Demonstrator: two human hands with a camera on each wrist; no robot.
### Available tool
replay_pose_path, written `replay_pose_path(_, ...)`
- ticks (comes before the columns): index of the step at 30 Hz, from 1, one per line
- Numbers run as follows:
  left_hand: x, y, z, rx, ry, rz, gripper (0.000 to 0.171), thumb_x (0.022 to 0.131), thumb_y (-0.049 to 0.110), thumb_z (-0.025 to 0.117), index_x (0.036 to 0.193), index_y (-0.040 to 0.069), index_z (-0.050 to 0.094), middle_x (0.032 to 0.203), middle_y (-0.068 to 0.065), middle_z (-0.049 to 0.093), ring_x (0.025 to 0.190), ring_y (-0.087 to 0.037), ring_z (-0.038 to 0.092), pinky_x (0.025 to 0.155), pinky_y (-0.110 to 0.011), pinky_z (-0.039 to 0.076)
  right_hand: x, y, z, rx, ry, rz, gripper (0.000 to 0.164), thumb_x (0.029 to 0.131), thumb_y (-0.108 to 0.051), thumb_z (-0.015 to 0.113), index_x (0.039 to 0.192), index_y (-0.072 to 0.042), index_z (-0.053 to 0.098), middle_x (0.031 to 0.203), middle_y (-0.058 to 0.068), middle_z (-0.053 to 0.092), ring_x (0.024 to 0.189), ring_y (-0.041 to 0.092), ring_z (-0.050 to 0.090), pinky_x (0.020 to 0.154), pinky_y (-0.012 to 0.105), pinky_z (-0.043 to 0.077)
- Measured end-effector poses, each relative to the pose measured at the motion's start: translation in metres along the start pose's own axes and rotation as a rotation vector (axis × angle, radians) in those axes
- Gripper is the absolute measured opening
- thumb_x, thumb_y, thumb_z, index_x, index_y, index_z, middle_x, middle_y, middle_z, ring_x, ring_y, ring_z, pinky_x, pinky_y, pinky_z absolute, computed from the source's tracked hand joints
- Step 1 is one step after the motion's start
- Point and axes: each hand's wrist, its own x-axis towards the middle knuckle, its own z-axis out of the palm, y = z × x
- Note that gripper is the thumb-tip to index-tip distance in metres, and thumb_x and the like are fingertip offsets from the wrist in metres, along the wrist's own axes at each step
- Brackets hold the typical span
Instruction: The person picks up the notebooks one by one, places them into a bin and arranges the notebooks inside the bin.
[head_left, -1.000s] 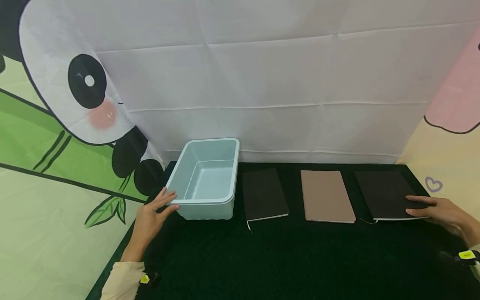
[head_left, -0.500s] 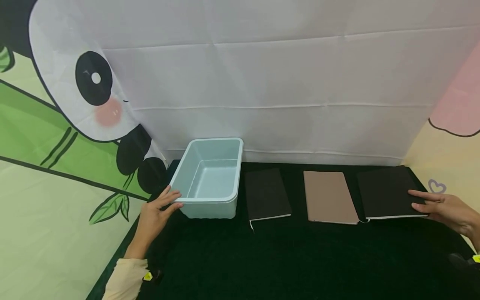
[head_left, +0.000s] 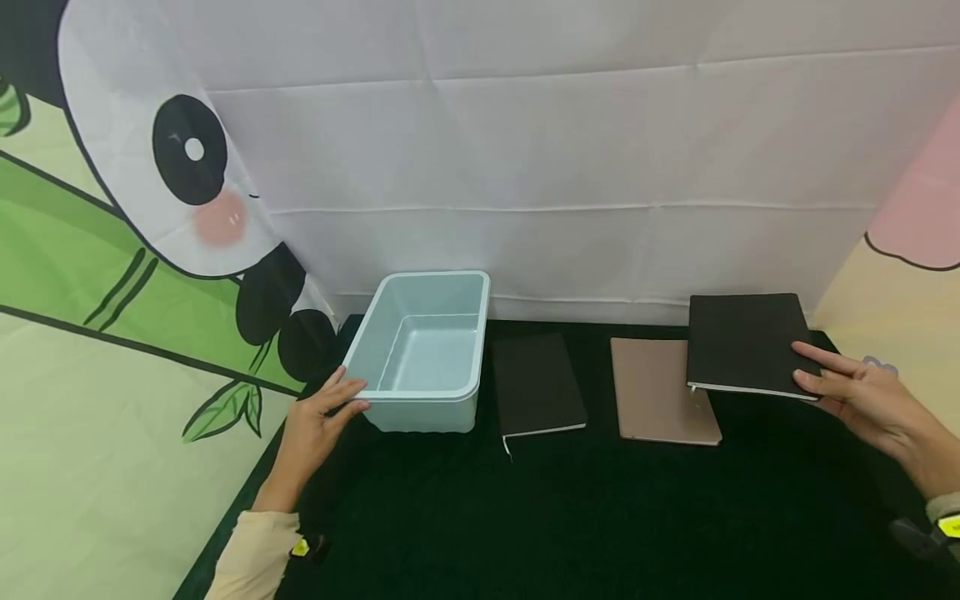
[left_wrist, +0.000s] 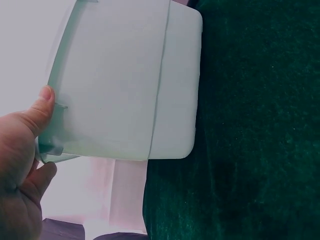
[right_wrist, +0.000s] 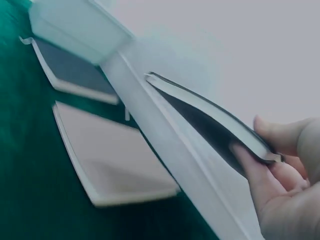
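A person's left hand is at the near left corner of a pale blue bin, its thumb and fingers pinching the rim there; how the remaining fingers lie is hard to tell. The bin stands upright on a dark green cloth, its open top facing up. Just to the right of the bin, as the head view shows it, a black notebook lies flat, a white ribbon trailing from the edge nearer the person. Farther to the bin's right lies a pinkish-brown notebook, also flat. Farthest to the bin's right, and well apart from it, the right hand pinches a second black notebook by the edge away from the bin, thumb on one cover and fingers on the other. That notebook is held up off the cloth, tilted, and in the head view it hides part of the pinkish-brown one; the right wrist view shows the two apart. Behind the bin hangs a white backdrop, with a panda print to its left.
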Motion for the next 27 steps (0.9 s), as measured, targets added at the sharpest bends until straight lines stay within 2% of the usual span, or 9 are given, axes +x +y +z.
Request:
replay_pose_path(5, 0.0, 0.001, -0.001, 0.009, -0.005, -0.01, 0.038, 0.082, 0.005, 0.083, 0.12, 0.008, 0.077, 0.122, -0.015, 0.073, 0.133, -0.038, 0.056, 0.094, 0.003, 0.033, 0.009, -0.021, 0.043, 0.2, -0.048, 0.019, 0.046, 0.104, 0.007, 0.05, 0.126, -0.027, 0.073, 0.112, -0.004, 0.06, 0.097, 0.009, 0.072, 0.083, 0.022, 0.058)
replay_pose_path(10, 0.001, 0.002, -0.002, 0.009, -0.017, -0.023, 0.035, 0.083, 0.007, 0.083, 0.118, 0.008, 0.078, 0.124, -0.017, 0.071, 0.131, -0.037, 0.057, 0.093, 0.003, 0.033, 0.022, -0.034, 0.084, 0.238, -0.036, 0.02, 0.044, 0.101, 0.005, 0.057, 0.128, -0.026, 0.072, 0.101, 0.0, 0.061, 0.093, 0.01, 0.073, 0.084, 0.022, 0.058)
replay_pose_path(12, 0.002, 0.003, -0.003, 0.008, -0.024, -0.032, 0.034, 0.084, 0.008, 0.083, 0.118, 0.008, 0.078, 0.127, -0.017, 0.07, 0.131, -0.036, 0.057, 0.091, 0.003, 0.034, 0.027, -0.038, 0.099, 0.211, -0.031, 0.021, 0.047, 0.101, 0.003, 0.059, 0.135, -0.028, 0.068, 0.124, 0.0, 0.056, 0.095, 0.007, 0.071, 0.085, 0.02, 0.057)
replay_pose_path(13, 0.001, 0.003, -0.004, 0.007, -0.028, -0.039, 0.034, 0.084, 0.009, 0.083, 0.118, 0.008, 0.078, 0.127, -0.017, 0.069, 0.132, -0.036, 0.057, 0.091, 0.003, 0.034, 0.03, -0.04, 0.106, 0.191, -0.033, 0.026, 0.049, 0.101, 0.002, 0.06, 0.14, -0.027, 0.063, 0.141, 0.002, 0.048, 0.109, 0.006, 0.067, 0.086, 0.019, 0.056)
replay_pose_path(15, 0.001, 0.004, -0.006, 0.002, -0.044, -0.057, 0.034, 0.086, 0.012, 0.083, 0.119, 0.01, 0.077, 0.128, -0.015, 0.07, 0.133, -0.034, 0.056, 0.091, 0.002, 0.034, 0.036, -0.046, 0.12, 0.149, -0.045, 0.038, 0.055, 0.102, 0.0, 0.06, 0.15, -0.026, 0.052, 0.169, -0.002, 0.01, 0.14, 0.006, 0.046, 0.088, 0.016, 0.054)
replay_pose_path(16, 0.001, 0.005, -0.006, 0.0, -0.053, -0.067, 0.034, 0.086, 0.014, 0.082, 0.12, 0.01, 0.077, 0.128, -0.014, 0.07, 0.134, -0.034, 0.055, 0.091, 0.002, 0.034, 0.039, -0.049, 0.126, 0.127, -0.052, 0.045, 0.059, 0.102, -0.001, 0.06, 0.154, -0.025, 0.046, 0.171, -0.006, -0.013, 0.151, 0.007, 0.03, 0.089, 0.015, 0.053)
replay_pose_path(19, 0.002, 0.007, -0.009, 0.003, -0.077, -0.088, 0.035, 0.088, 0.017, 0.082, 0.121, 0.009, 0.076, 0.127, -0.012, 0.071, 0.136, -0.032, 0.054, 0.091, -0.005, 0.041, 0.049, -0.058, 0.145, 0.088, -0.065, 0.076, 0.066, 0.101, -0.003, 0.062, 0.159, -0.021, 0.034, 0.167, -0.01, -0.025, 0.154, 0.012, -0.02, 0.09, 0.014, 0.052)
replay_pose_path(24, 0.003, 0.008, -0.009, 0.018, -0.073, -0.081, 0.034, 0.088, 0.017, 0.082, 0.121, 0.007, 0.076, 0.126, -0.013, 0.072, 0.134, -0.035, 0.055, 0.074, -0.019, 0.052, 0.065, -0.07, 0.179, 0.055, -0.084, 0.097, 0.07, 0.099, -0.004, 0.066, 0.159, -0.017, 0.034, 0.169, -0.007, -0.021, 0.158, 0.015, -0.008, 0.086, 0.014, 0.053)
replay_pose_path(27, 0.003, 0.007, -0.008, 0.006, -0.064, -0.068, 0.033, 0.089, 0.015, 0.081, 0.121, 0.006, 0.076, 0.125, -0.015, 0.072, 0.133, -0.038, 0.056, 0.058, -0.022, 0.046, 0.074, -0.074, 0.198, 0.032, -0.086, 0.104, 0.072, 0.097, -0.007, 0.069, 0.16, -0.014, 0.034, 0.171, -0.005, -0.016, 0.156, 0.016, 0.018, 0.083, 0.015, 0.053)
